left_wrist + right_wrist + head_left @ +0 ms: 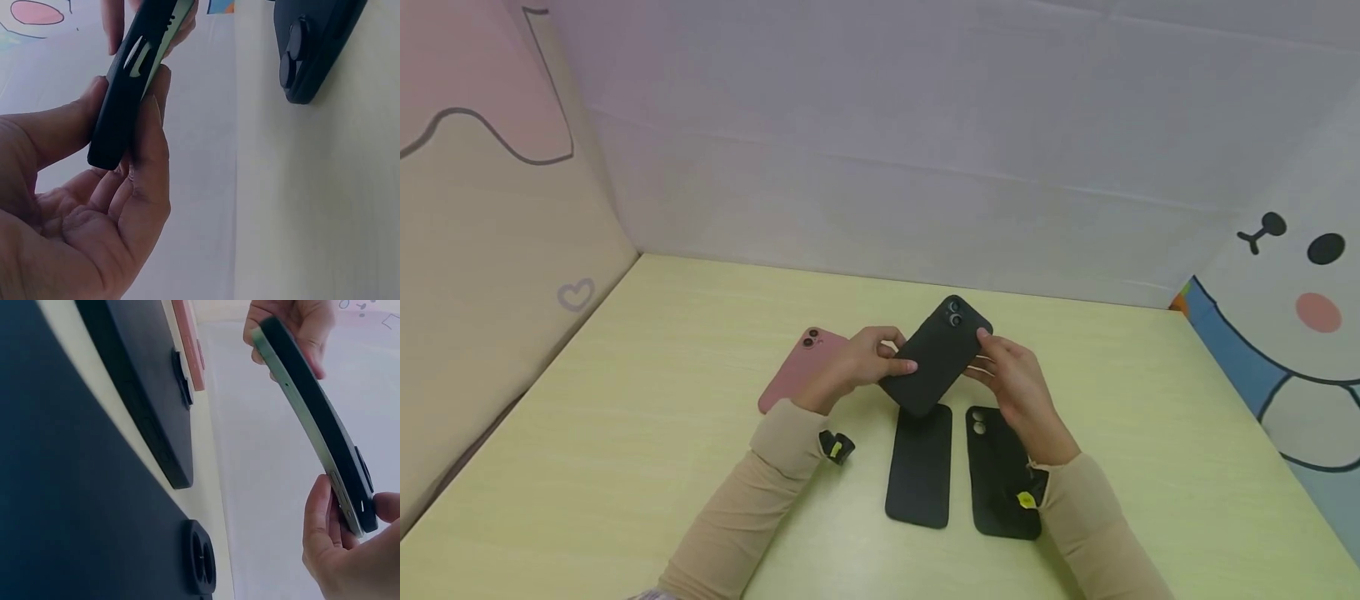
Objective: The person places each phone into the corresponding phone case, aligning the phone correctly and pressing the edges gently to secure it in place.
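Observation:
Both hands hold a phone in a black case (934,357) above the table, tilted, with its camera lenses at the upper end. My left hand (867,357) pinches the lower left end, thumb on the back. At the upper right corner my right hand (1021,385) grips between thumb and fingers. In the right wrist view, the phone's pale green edge (297,412) shows along the black case (322,422), which bows slightly. A second dark phone or case (919,475) lies under the held one, its far end hidden in the head view.
Another black case or phone (998,479) with camera rings lies to the right, partly under the right wrist. A pink phone or case (801,367) lies left, partly behind the left hand. The pale yellow table (647,467) meets a white backdrop (925,150).

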Demonstrator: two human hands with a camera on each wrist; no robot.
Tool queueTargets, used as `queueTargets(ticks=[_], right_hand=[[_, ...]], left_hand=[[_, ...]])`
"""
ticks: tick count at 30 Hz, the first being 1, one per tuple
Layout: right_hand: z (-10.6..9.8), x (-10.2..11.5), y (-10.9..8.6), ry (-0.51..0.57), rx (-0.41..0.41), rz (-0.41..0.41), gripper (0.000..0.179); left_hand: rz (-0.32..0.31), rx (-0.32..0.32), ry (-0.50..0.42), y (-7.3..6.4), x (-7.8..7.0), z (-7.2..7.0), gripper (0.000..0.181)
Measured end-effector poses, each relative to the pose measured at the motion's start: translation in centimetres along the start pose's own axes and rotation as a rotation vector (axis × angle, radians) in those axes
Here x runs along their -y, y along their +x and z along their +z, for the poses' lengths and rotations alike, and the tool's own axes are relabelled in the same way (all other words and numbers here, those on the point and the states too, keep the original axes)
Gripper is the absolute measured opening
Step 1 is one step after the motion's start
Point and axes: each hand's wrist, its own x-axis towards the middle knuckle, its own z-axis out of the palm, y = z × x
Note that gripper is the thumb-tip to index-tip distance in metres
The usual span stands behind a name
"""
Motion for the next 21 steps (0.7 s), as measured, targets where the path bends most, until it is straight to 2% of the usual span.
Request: queueTargets(ticks=[13,21], right_hand=[[-0.4,0.2,-0.3,0.078,0.003,0.008,0.016],[-0.3,0.2,-0.5,0.118,-0.047,-0.013,0.018]], left_hand=[[-0.015,0.027,0.118,-0.4,-0.3,-1.5,0.025],[0.0,0.008,0.127,-0.4,-0.2,-1.7,0.027]])
